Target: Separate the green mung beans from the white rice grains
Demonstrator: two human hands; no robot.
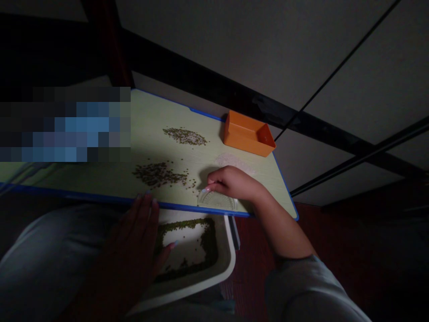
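Note:
My right hand (229,182) is over the tabletop with its fingers curled and the thumb pressed to them; whatever lies in that pinch is hidden. Just beneath it, at the table's near edge, sits a clear round dish (217,202) with a ridged pattern. My left hand (140,237) has its fingers stretched toward the blue table edge and its thumb out over a white tub (232,255). Small greenish-brown grains (210,243) line the inside of that tub. Two piles of dark and pale grains, a nearer pile (156,173) and a farther pile (186,136), lie on the table.
An orange open box (248,138) stands at the far right of the pale yellow table (147,116), which has a blue rim. Pale, tiny bits (231,160) are spread between box and right hand. A blurred-out patch covers the left side. Pale panels (268,53) rise behind.

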